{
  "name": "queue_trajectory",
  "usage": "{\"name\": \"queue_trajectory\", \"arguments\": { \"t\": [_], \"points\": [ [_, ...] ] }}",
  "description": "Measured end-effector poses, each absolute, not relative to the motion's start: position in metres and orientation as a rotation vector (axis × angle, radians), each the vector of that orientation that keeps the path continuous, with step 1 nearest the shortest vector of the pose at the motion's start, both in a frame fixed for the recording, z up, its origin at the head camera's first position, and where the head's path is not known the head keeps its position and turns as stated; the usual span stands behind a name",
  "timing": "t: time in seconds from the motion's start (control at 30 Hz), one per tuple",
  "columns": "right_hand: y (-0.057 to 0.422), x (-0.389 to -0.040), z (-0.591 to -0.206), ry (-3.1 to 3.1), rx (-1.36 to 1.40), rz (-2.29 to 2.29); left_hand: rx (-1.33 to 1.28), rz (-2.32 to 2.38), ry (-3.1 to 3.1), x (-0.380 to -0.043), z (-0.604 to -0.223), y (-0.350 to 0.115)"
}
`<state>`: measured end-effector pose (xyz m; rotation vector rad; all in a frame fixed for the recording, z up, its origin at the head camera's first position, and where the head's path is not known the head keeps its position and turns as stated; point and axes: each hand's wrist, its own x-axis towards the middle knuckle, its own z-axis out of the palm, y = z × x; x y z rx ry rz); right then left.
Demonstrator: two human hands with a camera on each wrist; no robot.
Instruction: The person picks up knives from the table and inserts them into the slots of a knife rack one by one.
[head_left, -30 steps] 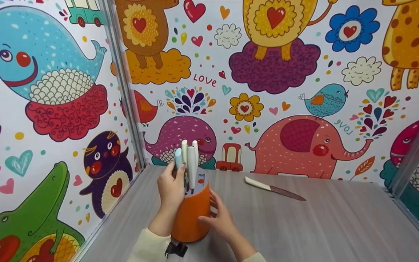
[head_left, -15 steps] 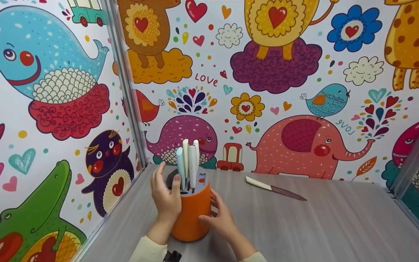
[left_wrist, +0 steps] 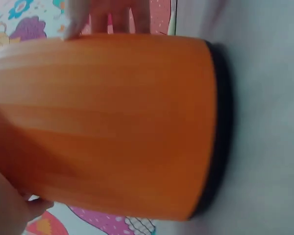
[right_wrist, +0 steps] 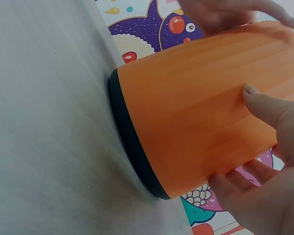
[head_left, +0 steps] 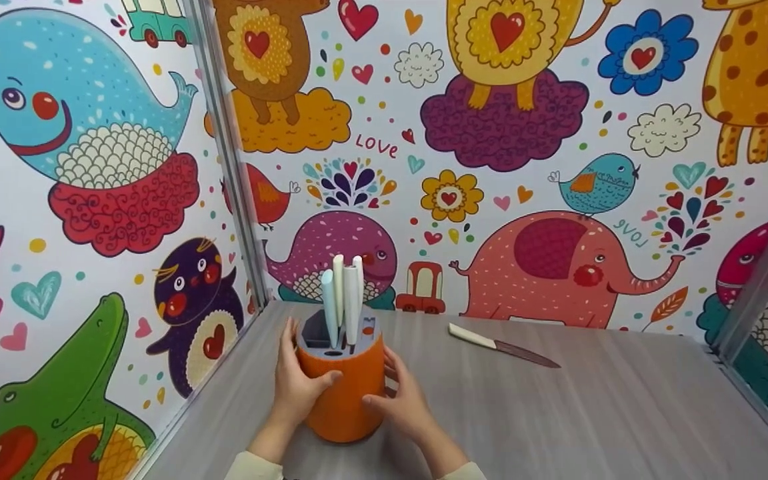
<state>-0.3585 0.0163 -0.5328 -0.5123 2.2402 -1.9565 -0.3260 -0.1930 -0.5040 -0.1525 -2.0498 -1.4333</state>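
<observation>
An orange knife block with a grey slotted top stands upright on the table in the head view. Several pale-handled knives are in its slots, among them a light blue handle and a white handle. My left hand holds the block's left side near the top, thumb across the front. Lower on the right side, my right hand grips it, with its thumb on the orange wall and fingers round the far side. Both wrist views show the block's dark base on the table.
A knife with a cream handle and brown blade lies on the grey table, right of the block. Walls with cartoon animals enclose the left, back and right. Metal posts stand at the corners.
My left hand has let go of the light blue knife handle, moved left and down, and come onto the block's side. My right hand has stayed on the block.
</observation>
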Motion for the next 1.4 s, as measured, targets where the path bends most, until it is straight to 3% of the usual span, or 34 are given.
{"name": "queue_trajectory", "arguments": {
  "t": [0.43,0.8,1.03,1.4],
  "points": [
    [0.016,-0.360,-0.532,2.266,-0.436,-1.952,-0.038,-1.536,-2.155,-0.334,-0.518,-0.196],
    [0.044,-0.384,-0.549,1.953,-0.591,-2.045,0.055,-1.503,-2.197,-0.335,-0.514,-0.197],
    [0.092,-0.411,-0.571,1.796,-0.394,-2.219,0.102,-1.551,-2.237,-0.334,-0.513,-0.195],
    [0.124,-0.443,-0.580,2.148,-0.036,-2.497,0.092,-1.543,-2.211,-0.335,-0.513,-0.192]
  ]
}}
